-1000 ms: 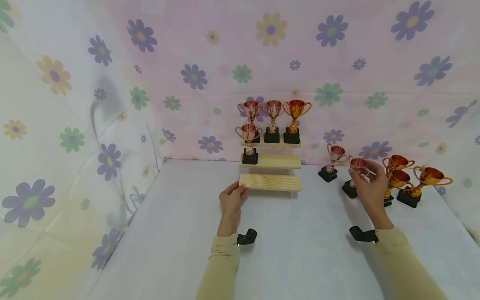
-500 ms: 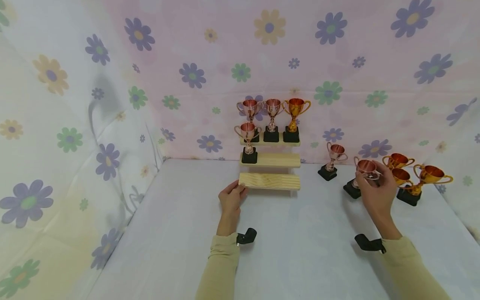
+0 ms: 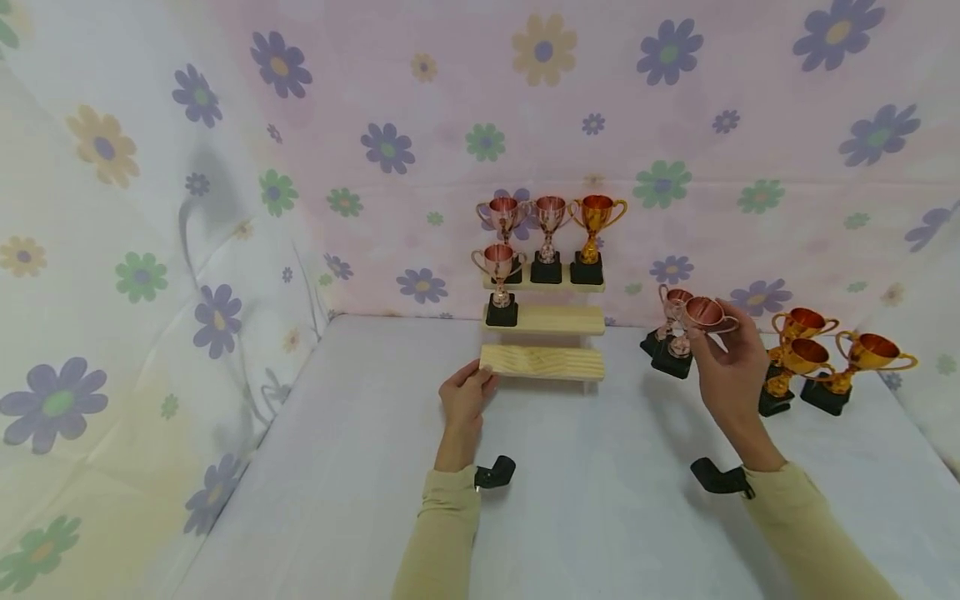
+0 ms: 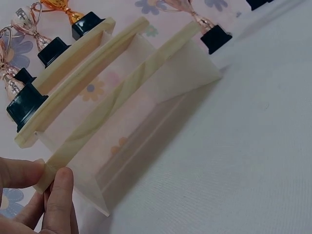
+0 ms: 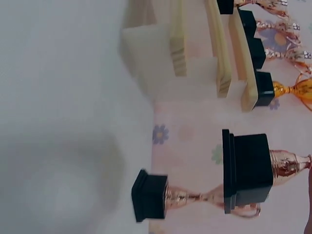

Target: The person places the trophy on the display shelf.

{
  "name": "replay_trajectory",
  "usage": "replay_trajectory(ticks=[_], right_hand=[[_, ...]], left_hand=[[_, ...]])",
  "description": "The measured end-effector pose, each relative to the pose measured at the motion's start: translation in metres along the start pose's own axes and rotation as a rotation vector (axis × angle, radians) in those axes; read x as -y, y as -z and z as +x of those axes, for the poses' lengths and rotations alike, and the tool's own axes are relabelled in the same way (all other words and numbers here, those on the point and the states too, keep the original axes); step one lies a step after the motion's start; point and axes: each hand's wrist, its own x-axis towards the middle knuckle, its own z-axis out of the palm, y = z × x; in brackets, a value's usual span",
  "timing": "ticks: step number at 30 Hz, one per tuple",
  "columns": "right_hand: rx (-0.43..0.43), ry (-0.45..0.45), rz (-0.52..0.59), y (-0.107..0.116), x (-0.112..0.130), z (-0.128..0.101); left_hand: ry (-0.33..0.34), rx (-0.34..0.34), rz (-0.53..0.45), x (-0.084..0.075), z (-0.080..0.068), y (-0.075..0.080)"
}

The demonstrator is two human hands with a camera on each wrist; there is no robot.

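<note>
Head view: grips a rose-gold trophy (image 3: 679,343) by the cup, between the thumb and curled fingers of the right hand (image 3: 732,360). Leans along its long axis, with the black base down at the left and the mouth of the cup up at the right, opening upward and toward the camera. Hangs over the right part of the white table (image 3: 337,500), partly covering a second rose-gold trophy (image 3: 677,299), just left of three gold trophies (image 3: 873,351). Reaches in from the lower right with the right forearm (image 3: 813,525), slanting up and leftward, thumb on the near side of the cup. Comes up nearly straight from the bottom edge with the left forearm (image 3: 438,533), to hold the left end of the front plank (image 3: 543,362) of a stepped shelf (image 3: 555,320) in the left hand (image 3: 462,400).

Left wrist view: pinches the plank's end between thumb and forefinger, with the other fingers bent below. Runs diagonally along that plank, from lower left to upper right.

Right wrist view: lies sideways in the frame along the held trophy's axis, nearly level, with the base at the left and the stem pointing to the right edge. Shows only a sliver of the fingers there, too little to tell the grip from this side.
</note>
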Motion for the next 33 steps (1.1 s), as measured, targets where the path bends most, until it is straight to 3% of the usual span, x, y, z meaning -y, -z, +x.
replay_trajectory(ticks=[7, 13, 22, 33], right_hand=[[0.182, 0.030, 0.177, -0.030, 0.009, 0.008], [0.287, 0.012, 0.338, -0.057, 0.011, 0.015], [0.363, -0.034, 0.399, -0.094, 0.010, 0.021], [0.455, -0.062, 0.412, -0.123, 0.017, 0.024]], left_hand=[[0.004, 0.003, -0.004, -0.002, 0.002, 0.000], [-0.001, 0.006, -0.009, -0.002, 0.000, 0.000], [0.014, 0.003, 0.006, 0.000, 0.000, 0.001], [0.018, 0.004, -0.009, -0.001, 0.001, 0.002]])
